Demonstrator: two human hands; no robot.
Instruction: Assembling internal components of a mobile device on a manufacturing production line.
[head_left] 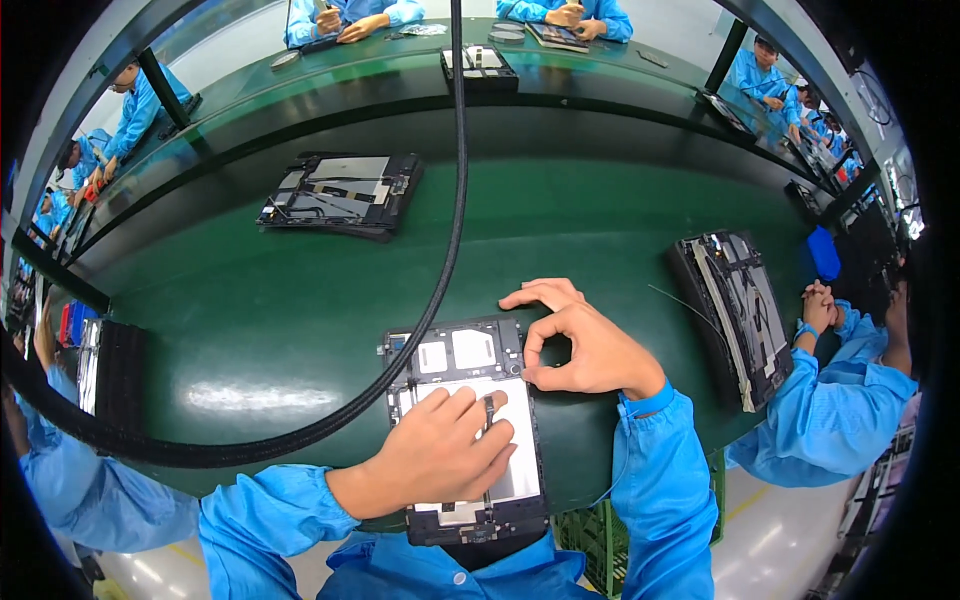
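An opened tablet [520, 430] lies on the green table right in front of me, its silver plates and dark frame exposed. My left hand [435, 450] rests across its middle with curled fingers, closed around a short black ribbon cable [489, 408]. At the tablet's upper right edge is my right hand [590, 350], thumb and forefinger brought together in a pinch and the other fingers raised. Whatever sits between those fingertips is too small to make out. The lower left part of the tablet is hidden under my left hand.
A thick black cable [461, 180] loops down across the view. Stacks of opened tablets stand at the back [340, 190], on the right [745, 310] and on the left [105, 370]. A blue bin [823, 253] is far right. Co-workers in blue sit around; a green crate [600, 545] is below.
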